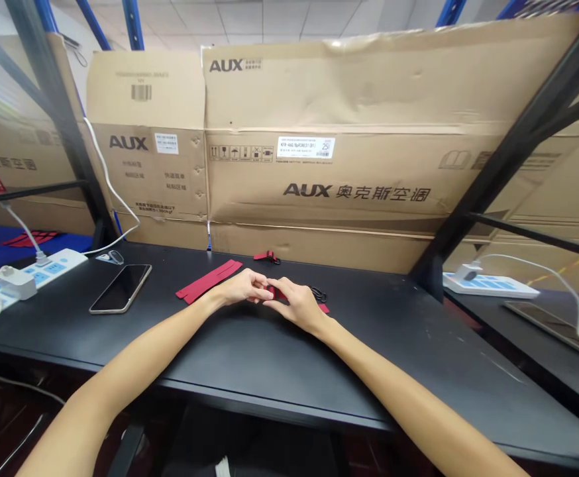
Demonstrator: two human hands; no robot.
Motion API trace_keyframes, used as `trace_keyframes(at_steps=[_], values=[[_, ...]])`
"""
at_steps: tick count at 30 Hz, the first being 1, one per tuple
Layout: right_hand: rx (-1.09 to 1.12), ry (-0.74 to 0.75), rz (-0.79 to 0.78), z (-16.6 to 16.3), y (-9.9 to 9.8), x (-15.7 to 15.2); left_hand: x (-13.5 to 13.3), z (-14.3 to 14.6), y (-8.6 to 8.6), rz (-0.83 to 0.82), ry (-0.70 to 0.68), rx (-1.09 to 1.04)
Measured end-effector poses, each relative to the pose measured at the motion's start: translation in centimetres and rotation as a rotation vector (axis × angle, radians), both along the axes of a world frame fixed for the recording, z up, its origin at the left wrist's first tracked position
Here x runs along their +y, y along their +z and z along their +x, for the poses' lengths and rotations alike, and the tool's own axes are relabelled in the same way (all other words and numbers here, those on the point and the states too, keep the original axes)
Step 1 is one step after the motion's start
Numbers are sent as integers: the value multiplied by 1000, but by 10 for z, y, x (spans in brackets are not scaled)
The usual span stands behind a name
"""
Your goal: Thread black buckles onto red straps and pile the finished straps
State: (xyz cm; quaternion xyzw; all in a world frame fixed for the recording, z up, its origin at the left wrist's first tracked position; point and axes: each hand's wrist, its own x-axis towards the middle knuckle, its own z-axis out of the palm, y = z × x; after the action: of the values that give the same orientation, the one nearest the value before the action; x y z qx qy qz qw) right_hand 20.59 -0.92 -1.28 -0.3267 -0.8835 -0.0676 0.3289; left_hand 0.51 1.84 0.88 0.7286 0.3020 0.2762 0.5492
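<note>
Both hands meet above the black tabletop (289,351), fingertips pinched around a small red-and-black strap (272,291). My left hand (242,287) closes on its left side with thumb and fingers together. From the other side my right hand (297,303) grips it, covering much of the piece. Flat red fabric strips (209,281) lie side by side just left of my left hand. Behind the hands rests another red-and-black strap (267,256) with a black ring-like part. Black rings (318,293) and a red strip end (324,308) show partly past my right hand.
A phone (121,289) lies at the left, near a white power strip (46,269) with plugs and cables. Cardboard panels (319,218) stand along the back edge. Black metal posts (508,146) frame the sides. Another power strip (491,285) is on the right.
</note>
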Motion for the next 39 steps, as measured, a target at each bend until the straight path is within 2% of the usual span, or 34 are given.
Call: trace_keyframes(at_steps=[4,8,14,16,19,23,25,29,32,36,39], values=[[-53,-14,26,2,2,2,2,3,-4,11,47,-37],[-91,-50,31,7,6,6,8,-4,1,59,51,-6],[-136,-108,45,21,4,14,22,-45,18,173,4,267],[-144,-86,40,20,2,13,20,-49,20,230,-17,353],[-151,-35,47,13,1,8,10,-37,19,299,-39,363],[-188,-11,41,8,4,5,-1,-14,15,333,-153,335],[-187,-45,40,11,6,8,1,-16,17,337,-123,335],[-132,-136,42,24,8,19,14,-44,28,378,-31,375],[-119,-152,28,29,6,23,19,-58,32,391,7,447],[-113,-158,-15,25,4,19,12,-45,23,533,79,483],[-125,-147,-22,21,4,15,5,-27,15,596,64,489]])
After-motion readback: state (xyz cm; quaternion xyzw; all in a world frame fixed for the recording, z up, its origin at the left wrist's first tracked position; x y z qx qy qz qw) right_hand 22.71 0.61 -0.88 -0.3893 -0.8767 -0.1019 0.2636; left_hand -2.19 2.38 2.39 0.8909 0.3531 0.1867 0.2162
